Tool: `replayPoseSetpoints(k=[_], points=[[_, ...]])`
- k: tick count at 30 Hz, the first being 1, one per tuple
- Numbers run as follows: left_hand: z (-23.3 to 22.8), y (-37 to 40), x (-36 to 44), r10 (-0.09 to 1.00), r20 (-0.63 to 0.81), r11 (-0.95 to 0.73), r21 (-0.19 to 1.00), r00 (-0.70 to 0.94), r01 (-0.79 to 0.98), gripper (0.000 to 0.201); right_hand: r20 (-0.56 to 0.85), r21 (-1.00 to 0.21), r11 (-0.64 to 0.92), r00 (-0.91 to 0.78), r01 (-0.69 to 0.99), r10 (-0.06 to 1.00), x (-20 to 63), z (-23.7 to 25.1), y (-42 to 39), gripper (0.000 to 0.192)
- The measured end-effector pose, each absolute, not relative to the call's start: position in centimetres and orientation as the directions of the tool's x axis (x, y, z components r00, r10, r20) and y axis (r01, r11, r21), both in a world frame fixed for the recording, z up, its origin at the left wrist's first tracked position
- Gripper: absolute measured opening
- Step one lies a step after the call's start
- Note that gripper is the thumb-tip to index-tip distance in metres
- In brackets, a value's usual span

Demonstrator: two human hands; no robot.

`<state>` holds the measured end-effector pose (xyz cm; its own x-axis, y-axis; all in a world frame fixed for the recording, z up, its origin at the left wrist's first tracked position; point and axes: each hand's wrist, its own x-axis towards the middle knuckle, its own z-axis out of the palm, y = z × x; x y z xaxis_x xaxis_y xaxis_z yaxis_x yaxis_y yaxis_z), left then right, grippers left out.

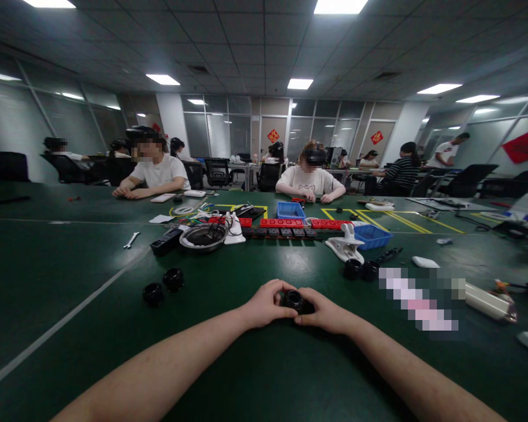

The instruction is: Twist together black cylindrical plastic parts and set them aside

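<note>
Left hand (266, 305) & right hand (323, 310) both closed round a small black round part (294, 300), fingers curled tight, held between them just above the table (290, 369), centre near front edge. Two black wheels (163, 287) lie well left.

Five small round black rubber wheels on the dark green table (92, 328): one at centre between two bare hands, two left of it (162, 287), two right of it (361, 269). Two blue plastic bins (372, 236) behind. One silver steel wrench (132, 240) far left.
</note>
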<state>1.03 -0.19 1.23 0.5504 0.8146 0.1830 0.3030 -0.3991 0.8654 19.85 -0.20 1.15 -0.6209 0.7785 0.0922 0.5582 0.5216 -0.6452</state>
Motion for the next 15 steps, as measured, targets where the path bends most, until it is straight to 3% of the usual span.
replayPoseSetpoints(k=[6, 15], points=[[0.94, 0.05, 1.06, 0.798, 0.179, -0.394, 0.878, 0.576, 0.273, 0.042, 0.037, -0.778, 0.456, -0.693, 0.432, 0.72, 20.14, 1.88, -0.03, 0.026], [0.79, -0.14, 1.27, 0.821, 0.182, -0.386, 0.876, 0.541, 0.29, 0.042, 0.03, -0.821, 0.387, -0.645, 0.421, 0.764, 20.07, 1.28, 0.11, 0.026]])
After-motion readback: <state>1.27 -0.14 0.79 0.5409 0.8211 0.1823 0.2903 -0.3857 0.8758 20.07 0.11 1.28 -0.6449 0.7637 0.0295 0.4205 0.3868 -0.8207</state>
